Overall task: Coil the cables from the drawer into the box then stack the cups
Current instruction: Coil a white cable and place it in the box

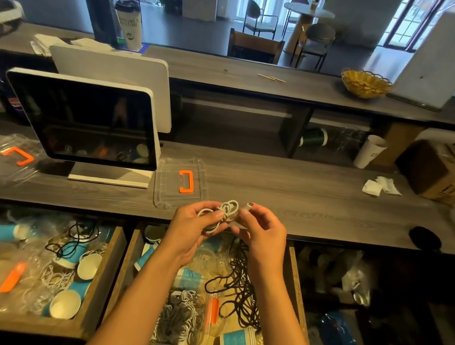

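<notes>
Two bare hands meet above the front edge of the grey wood-grain counter (319,203), both pinching one small bundle of pale grey cable (222,211). The left hand (198,224) curls its fingers round the looped part, while the right hand (260,230) pinches the cable's plug end between thumb and fingertips, just beside the left.

Directly beneath the wrists lies the open wooden drawer (295,294), its side walls flanking both forearms. Inside it, under the left forearm, sits a clear plastic box (180,342) holding coiled grey cables; a tangle of black cable (243,293) lies under the right forearm, and a blue paper cup (237,343) lies on its side near the drawer's front edge.

Just beyond the left hand's fingertips rests a clear plastic lid with an orange handle (180,183), close to the counter's edge. Beyond and right of the right hand, the counter surface stretches open to some crumpled white paper (380,186).
</notes>
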`<control>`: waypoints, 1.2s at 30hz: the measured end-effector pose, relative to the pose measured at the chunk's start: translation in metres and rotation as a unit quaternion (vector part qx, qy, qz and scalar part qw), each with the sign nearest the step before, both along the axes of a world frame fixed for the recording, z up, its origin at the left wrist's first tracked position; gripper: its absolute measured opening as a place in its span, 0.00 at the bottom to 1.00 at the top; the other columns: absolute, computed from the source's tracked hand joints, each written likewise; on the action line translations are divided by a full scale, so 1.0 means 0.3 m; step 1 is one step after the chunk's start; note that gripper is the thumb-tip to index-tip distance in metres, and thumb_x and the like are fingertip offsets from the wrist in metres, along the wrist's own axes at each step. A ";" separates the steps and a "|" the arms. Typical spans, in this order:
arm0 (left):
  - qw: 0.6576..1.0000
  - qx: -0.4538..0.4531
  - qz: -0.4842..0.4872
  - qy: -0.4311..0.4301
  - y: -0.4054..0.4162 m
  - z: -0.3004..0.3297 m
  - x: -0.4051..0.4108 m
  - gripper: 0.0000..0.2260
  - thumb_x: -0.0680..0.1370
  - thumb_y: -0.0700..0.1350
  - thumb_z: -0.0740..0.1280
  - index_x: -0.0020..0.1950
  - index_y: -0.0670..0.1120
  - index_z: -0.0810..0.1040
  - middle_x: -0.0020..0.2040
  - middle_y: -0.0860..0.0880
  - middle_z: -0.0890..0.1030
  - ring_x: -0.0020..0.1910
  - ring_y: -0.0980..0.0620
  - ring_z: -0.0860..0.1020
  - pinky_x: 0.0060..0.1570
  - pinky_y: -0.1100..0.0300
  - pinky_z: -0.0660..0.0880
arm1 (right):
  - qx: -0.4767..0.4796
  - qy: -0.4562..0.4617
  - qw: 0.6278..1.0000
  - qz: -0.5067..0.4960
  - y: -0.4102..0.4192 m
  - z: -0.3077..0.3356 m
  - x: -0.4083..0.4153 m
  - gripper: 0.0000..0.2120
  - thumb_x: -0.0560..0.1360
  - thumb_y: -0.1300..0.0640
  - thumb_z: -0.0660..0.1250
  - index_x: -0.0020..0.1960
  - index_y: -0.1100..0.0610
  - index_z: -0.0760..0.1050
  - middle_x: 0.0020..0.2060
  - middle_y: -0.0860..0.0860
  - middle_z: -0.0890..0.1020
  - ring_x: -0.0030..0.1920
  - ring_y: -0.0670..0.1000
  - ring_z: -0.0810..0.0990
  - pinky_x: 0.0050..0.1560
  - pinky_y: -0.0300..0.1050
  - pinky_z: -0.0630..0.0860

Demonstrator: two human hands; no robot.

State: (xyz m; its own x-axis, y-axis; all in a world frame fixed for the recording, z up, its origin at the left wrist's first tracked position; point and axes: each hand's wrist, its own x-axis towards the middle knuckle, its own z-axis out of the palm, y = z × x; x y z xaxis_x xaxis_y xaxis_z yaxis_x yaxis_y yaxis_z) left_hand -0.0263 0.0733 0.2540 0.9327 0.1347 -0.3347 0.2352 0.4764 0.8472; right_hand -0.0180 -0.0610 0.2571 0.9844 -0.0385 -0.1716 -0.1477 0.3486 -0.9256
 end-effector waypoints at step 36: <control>0.984 0.080 -0.025 -0.156 0.010 -0.018 -0.022 0.16 0.75 0.27 0.67 0.48 0.47 0.85 0.48 0.48 0.86 0.47 0.52 0.82 0.44 0.62 0.78 | -0.009 0.102 0.995 0.022 0.001 0.076 -0.006 0.02 0.73 0.67 0.71 0.44 0.65 0.83 0.34 0.55 0.82 0.32 0.47 0.78 0.32 0.34 0.76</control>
State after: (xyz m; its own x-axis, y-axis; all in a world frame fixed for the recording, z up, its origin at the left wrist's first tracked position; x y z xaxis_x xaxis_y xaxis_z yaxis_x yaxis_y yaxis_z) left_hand -0.0330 0.0764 0.2488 0.9934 0.1141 -0.0099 -0.0279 0.3247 0.9454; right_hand -0.0199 -0.0606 0.2799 0.9301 -0.0020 -0.3674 -0.3473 0.3215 -0.8809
